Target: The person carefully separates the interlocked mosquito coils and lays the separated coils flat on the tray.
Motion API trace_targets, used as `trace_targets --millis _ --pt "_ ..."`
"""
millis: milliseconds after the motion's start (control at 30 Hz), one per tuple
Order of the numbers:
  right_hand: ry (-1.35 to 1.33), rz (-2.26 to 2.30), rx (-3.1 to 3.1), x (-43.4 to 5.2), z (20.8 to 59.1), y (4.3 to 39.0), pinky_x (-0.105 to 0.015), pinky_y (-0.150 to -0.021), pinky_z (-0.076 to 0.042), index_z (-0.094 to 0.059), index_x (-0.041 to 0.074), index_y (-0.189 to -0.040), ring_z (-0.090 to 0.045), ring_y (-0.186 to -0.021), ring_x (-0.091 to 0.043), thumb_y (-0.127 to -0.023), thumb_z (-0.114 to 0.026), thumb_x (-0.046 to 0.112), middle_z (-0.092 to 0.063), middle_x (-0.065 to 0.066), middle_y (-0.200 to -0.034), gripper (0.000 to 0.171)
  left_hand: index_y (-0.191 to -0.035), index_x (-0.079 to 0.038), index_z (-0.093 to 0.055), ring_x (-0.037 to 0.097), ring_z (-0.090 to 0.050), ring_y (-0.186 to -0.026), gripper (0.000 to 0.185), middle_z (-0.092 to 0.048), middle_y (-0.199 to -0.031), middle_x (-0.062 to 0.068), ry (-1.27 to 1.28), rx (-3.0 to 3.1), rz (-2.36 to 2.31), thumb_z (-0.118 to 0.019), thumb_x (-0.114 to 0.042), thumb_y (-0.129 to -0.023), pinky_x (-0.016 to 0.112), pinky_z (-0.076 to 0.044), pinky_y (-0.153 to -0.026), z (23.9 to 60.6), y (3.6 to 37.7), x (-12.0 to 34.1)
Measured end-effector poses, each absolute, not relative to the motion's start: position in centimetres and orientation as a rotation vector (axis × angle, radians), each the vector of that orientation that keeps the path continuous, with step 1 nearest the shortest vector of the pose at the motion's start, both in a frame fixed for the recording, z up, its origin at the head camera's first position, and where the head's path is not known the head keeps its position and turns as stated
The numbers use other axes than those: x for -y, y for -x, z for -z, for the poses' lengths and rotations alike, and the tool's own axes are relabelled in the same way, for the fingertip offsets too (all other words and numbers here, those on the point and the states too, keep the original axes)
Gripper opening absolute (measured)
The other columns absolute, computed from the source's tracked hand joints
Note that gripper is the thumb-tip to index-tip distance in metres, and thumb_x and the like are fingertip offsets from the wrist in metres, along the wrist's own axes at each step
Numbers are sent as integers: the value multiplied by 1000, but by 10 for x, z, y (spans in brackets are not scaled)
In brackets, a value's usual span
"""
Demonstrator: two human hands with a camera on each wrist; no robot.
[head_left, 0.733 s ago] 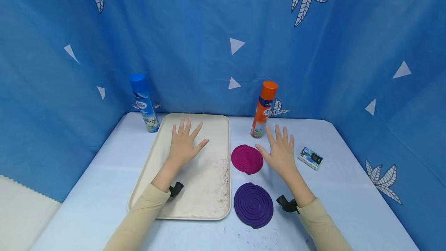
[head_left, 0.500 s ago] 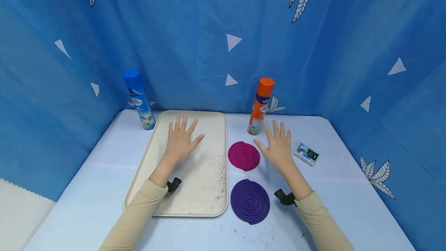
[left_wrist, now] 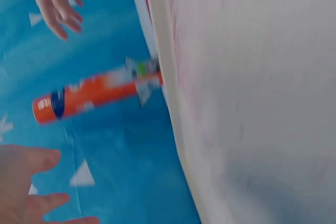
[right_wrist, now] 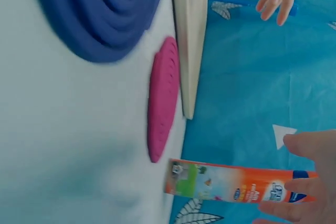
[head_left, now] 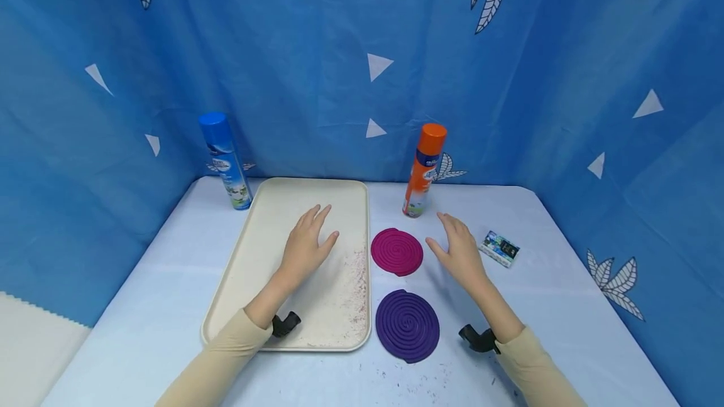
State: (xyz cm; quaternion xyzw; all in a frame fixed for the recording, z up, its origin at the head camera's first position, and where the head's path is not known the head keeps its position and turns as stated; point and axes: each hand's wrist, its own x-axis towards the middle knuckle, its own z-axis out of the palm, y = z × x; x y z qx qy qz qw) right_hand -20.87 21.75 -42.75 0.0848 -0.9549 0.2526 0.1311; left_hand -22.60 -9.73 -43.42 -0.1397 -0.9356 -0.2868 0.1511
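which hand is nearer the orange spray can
Right. The right hand hovers just in front of the orange spray can, slightly to its right. The left hand is over the tray, farther left.

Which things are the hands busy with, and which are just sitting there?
Near the hands:
- cream tray, under the left hand
- pink coil, beside the right hand

Just sitting there:
- purple coil
- orange spray can
- blue spray can
- small box
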Motion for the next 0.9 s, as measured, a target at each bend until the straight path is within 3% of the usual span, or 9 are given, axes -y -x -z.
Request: trace_targets --millis 133,233,367,500,600,700,900 --pt "-280 -981 2736 -222 437 195 -57 -107 -38 -43 -1 -139 -45 -129 -40 -90 -64 21 -50 -24 -137 58 -140 -8 -46 35 -50 -126 53 -50 -137 19 441 2639 950 -61 -27 -92 50 -45 -104 440 203 84" --pt "-313 -1131 2698 -225 448 184 -56 -101 -44 -46 -2 -136 -51 -122 -40 -89 -65 15 -56 -24 -131 54 -137 -7 -48 27 -59 -109 51 -58 -125 14 453 2630 1035 -63 -24 -91 40 -54 -89 440 185 76" --pt "-336 -1265 2666 -228 462 169 -54 -92 -50 -49 -3 -132 -59 -111 -40 -88 -65 9 -63 -23 -121 48 -134 -7 -51 10 -58 -80 47 -65 -99 5 449 2652 1243 -64 -20 -90 22 -51 -66 438 163 68" --pt "-299 -1345 2688 -229 474 155 -37 -82 -56 -52 -3 -128 -65 -100 -32 -88 -65 8 -68 -19 -112 44 -135 -4 -48 1 -56 -64 47 -70 -87 4 542 2734 1504 -61 -18 -92 16 -49 -55 445 140 60" --pt "-244 -1422 2721 -229 481 146 -24 -75 -54 -54 -2 -127 -66 -92 -16 -88 -65 9 -70 -17 -108 42 -136 1 -45 -1 -59 -61 51 -73 -89 10 680 2806 1579 -59 -22 -93 15 -51 -55 454 125 53" --pt "-208 -1492 2741 -229 486 139 -20 -71 -52 -55 -3 -127 -61 -86 -2 -88 -64 9 -70 -17 -107 42 -137 2 -44 0 -63 -67 54 -73 -92 12 758 2814 1544 -59 -25 -94 14 -52 -60 459 115 47" --pt "-169 -1541 2767 -228 489 128 -19 -66 -50 -55 -3 -128 -57 -81 3 -88 -65 9 -70 -17 -107 42 -132 -1 -51 2 -65 -74 45 -72 -99 13 826 2708 1436 -60 -21 -93 13 -54 -64 454 96 38"
